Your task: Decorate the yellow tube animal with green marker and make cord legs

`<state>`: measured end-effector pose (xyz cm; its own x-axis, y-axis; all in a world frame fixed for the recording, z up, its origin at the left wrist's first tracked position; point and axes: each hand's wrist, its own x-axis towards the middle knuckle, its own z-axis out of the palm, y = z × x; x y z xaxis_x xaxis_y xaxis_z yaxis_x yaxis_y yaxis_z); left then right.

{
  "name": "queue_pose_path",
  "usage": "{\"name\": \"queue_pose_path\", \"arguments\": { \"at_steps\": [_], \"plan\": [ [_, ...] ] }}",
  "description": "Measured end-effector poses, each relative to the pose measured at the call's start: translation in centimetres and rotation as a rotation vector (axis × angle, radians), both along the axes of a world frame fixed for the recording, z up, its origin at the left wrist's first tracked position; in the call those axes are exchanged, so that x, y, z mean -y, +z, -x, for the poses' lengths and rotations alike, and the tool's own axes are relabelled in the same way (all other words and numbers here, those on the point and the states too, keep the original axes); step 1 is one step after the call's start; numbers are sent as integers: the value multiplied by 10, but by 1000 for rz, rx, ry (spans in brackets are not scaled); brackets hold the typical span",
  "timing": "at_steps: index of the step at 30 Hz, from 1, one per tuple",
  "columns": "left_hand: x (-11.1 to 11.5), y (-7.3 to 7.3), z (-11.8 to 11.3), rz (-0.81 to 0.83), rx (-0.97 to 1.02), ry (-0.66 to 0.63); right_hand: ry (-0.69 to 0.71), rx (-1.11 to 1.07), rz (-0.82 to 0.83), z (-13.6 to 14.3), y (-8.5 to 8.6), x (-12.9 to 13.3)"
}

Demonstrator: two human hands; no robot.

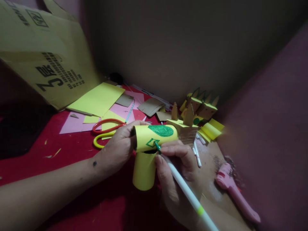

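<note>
While the left hand [117, 147] grips a yellow tube [141, 136] at its open end, fingers curled behind and around it, the right hand [179, 173] pinches a white marker [179, 179] between its fingers, the green tip touching a diamond outline on the tube just below a filled green oval. The tube lies level between the two sets of fingers, over an upright yellow cylinder [144, 173] just below them; whether the two are joined, I cannot tell. At the tube's other end, just beyond the right fingers, sits a cardboard piece [187, 134] with two pointed tips.

A deep red counter [79, 166] spreads under and to the left of the left fingers, with small yellow paper scraps [57, 152] scattered on it. Near those fingers are scissors [112, 121] with red and yellow handles; farther beyond lie a yellow sheet [98, 99] and pink paper [69, 124], and past them leans a large printed cardboard box [67, 41]. To the right of the right fingers, a brownish board [209, 176] carries a pink pistol-shaped tool [240, 199]. A dim grey wall [180, 48] rises beyond both hands, meeting a purplish wall [271, 109] on the right
</note>
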<state>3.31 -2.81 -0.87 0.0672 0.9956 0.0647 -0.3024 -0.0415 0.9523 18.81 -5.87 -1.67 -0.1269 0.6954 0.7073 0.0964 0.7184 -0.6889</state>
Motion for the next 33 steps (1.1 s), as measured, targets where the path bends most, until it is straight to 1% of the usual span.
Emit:
{"name": "queue_pose_path", "arguments": {
  "at_steps": [4, 11, 17, 20, 29, 33],
  "plan": [
    [0, 1, -1, -3, 14, -7, -25, -12, 28, 1, 1, 1],
    [-1, 2, -3, -6, 27, 0, -26, -46, 62, 2, -1, 2],
    [1, 4, -2, -25, -5, 11, -8, -56, 21, 1, 0, 0],
    [1, 6, -1, -40, -6, 0, -12, -43, 30, 1, 0, 0],
    [0, 4, -2, -35, 2, -13, -30, -41, 23, 2, 0, 1],
    [1, 4, -2, -20, 10, 3, 4, -39, 7, 2, 0, 1]
  ]
}}
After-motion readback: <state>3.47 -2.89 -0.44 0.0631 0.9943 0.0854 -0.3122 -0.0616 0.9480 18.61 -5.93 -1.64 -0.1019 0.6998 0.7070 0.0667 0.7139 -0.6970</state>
